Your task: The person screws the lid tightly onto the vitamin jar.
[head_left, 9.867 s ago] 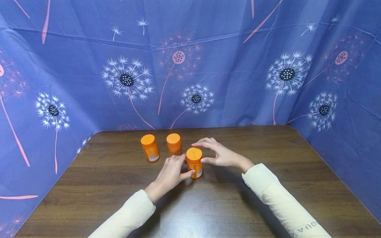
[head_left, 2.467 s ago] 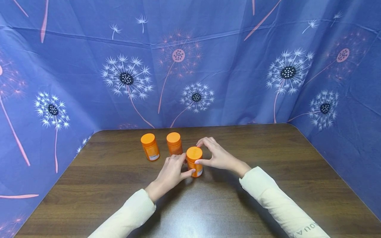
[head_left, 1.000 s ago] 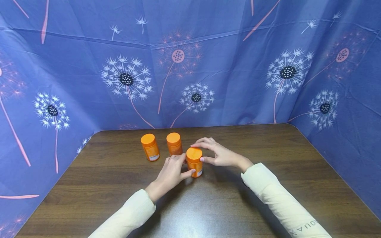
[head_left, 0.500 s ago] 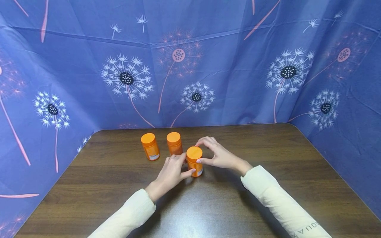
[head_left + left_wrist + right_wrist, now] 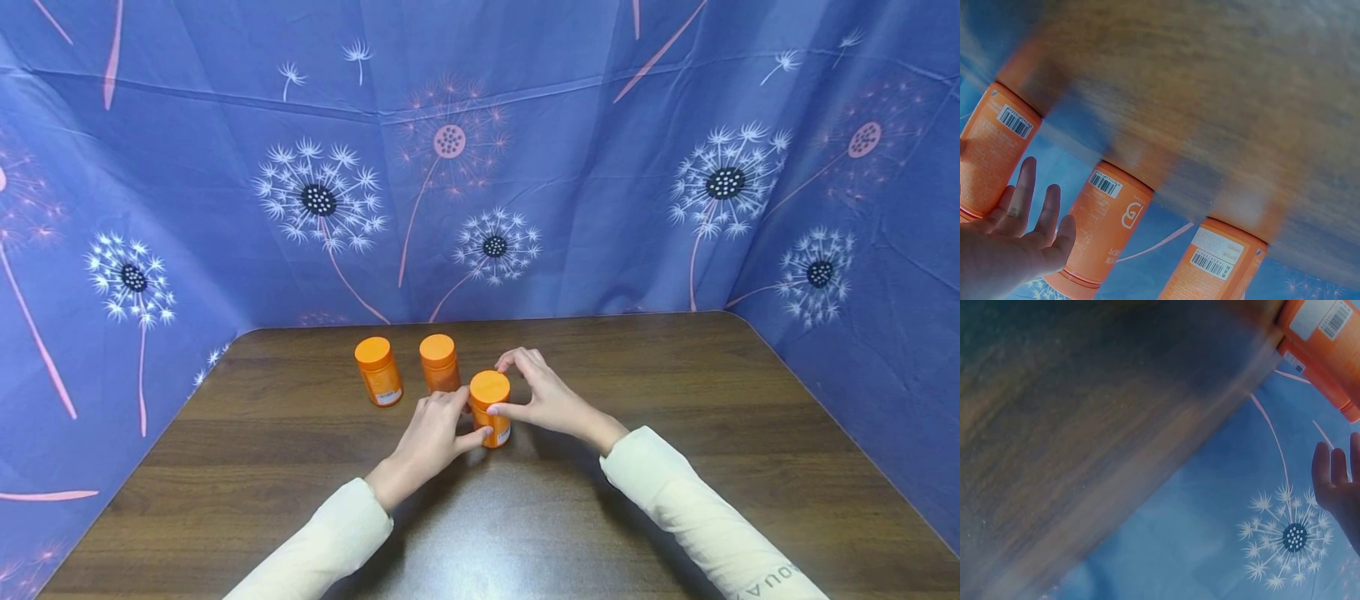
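An orange plastic pill bottle (image 5: 500, 427) stands upright on the table, its round screw cap (image 5: 490, 387) on top. My left hand (image 5: 431, 432) grips the bottle's body from the left, thumb in front. At the right, my right hand (image 5: 553, 400) holds the cap between thumb and index finger, the index partly hidden behind it. The left wrist view catches the gripped bottle (image 5: 991, 153) with its barcode label and my spread outer fingers (image 5: 1019, 206). In the right wrist view my right hand (image 5: 1338, 484) is at the edge, below the bottle (image 5: 1329, 328).
Two similar capped orange bottles stand behind and left: one far-left bottle (image 5: 378, 373) and one middle bottle (image 5: 439, 363) close behind my left hand. The brown wooden table (image 5: 247, 433) ends at a blue dandelion-print cloth (image 5: 585, 208).
My right hand shifts back and forth at the cap; since half a second ago its thumb has moved left across the bottle's front. My left hand and the bottles stay in place.
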`<state>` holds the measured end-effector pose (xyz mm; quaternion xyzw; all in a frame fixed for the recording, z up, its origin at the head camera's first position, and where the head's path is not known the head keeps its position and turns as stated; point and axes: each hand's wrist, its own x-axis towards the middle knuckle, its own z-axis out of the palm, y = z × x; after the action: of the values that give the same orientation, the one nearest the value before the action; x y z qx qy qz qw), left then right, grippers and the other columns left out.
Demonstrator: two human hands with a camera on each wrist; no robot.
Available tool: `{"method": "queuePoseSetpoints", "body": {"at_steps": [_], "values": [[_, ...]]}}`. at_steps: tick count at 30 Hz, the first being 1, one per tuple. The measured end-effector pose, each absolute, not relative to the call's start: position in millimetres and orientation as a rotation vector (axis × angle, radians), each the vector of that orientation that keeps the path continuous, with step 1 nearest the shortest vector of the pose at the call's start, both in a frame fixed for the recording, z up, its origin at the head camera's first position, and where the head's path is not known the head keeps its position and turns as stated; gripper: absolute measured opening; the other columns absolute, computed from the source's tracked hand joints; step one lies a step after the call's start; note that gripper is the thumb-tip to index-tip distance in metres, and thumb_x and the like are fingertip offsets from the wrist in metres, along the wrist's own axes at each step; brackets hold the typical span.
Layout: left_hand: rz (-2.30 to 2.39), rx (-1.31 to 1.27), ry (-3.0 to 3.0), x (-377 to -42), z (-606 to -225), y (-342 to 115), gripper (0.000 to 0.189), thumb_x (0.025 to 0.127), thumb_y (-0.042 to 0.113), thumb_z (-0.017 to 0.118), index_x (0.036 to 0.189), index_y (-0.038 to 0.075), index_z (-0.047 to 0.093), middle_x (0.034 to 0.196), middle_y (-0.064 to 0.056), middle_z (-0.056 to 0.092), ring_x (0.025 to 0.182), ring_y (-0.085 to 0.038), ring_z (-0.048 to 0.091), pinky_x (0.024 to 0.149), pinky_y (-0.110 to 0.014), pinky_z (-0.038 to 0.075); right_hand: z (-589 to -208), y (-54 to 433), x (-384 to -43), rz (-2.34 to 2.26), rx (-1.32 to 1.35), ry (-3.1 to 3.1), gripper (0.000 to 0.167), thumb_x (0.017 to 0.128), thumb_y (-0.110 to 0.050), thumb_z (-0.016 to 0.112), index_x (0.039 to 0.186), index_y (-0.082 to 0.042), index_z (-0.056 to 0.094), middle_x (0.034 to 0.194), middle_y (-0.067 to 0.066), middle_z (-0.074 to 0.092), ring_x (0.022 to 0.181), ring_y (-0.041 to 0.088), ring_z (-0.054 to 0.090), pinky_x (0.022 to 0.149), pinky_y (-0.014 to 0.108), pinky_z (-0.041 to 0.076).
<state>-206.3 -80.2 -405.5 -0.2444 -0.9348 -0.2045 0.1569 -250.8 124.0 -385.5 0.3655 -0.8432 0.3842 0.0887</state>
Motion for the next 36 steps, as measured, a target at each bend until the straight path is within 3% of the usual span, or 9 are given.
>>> {"method": "queuePoseSetpoints", "body": {"at_steps": [8, 15, 24, 36], "values": [[-0.585, -0.698, -2.675, -206.0, -406.0, -80.1, 0.039, 0.077, 0.043, 0.068, 0.103, 0.018, 0.054, 0.087, 0.001, 0.065, 0.084, -0.016, 0.058, 0.08, -0.042, 0.042, -385.1, 124.6, -251.2, 1.148, 1.092, -2.518, 0.052, 0.07, -0.036, 0.077, 0.106, -0.014, 0.046, 0.11, -0.002, 0.051, 0.111, 0.019, 0.041, 0.094, 0.044, 0.037], [-0.589, -0.702, -2.667, -205.8, -405.8, -80.4, 0.041, 0.077, 0.043, 0.069, 0.106, 0.018, 0.054, 0.087, 0.001, 0.065, 0.083, -0.016, 0.057, 0.08, -0.042, 0.042, -377.9, 130.2, -252.8, 1.138, 1.201, -2.551, 0.058, 0.075, -0.036, 0.073, 0.12, -0.012, 0.046, 0.121, -0.002, 0.048, 0.115, 0.019, 0.039, 0.097, 0.045, 0.036], [-0.58, -0.698, -2.669, -205.2, -405.8, -80.2, 0.042, 0.077, 0.042, 0.069, 0.107, 0.018, 0.053, 0.088, 0.002, 0.066, 0.083, -0.016, 0.057, 0.08, -0.042, 0.041, -368.9, 136.6, -256.8, 1.061, 1.421, -2.504, 0.052, 0.083, -0.023, 0.066, 0.129, -0.01, 0.046, 0.129, 0.001, 0.048, 0.12, 0.019, 0.038, 0.101, 0.048, 0.028], [-0.583, -0.695, -2.682, -205.4, -405.7, -80.1, 0.043, 0.077, 0.043, 0.068, 0.108, 0.017, 0.053, 0.089, 0.001, 0.066, 0.084, -0.016, 0.057, 0.08, -0.042, 0.041, -365.6, 141.2, -259.8, 1.052, 1.509, -2.554, 0.047, 0.088, -0.021, 0.059, 0.132, -0.016, 0.045, 0.133, 0.001, 0.045, 0.122, 0.02, 0.038, 0.102, 0.052, 0.026]]}}
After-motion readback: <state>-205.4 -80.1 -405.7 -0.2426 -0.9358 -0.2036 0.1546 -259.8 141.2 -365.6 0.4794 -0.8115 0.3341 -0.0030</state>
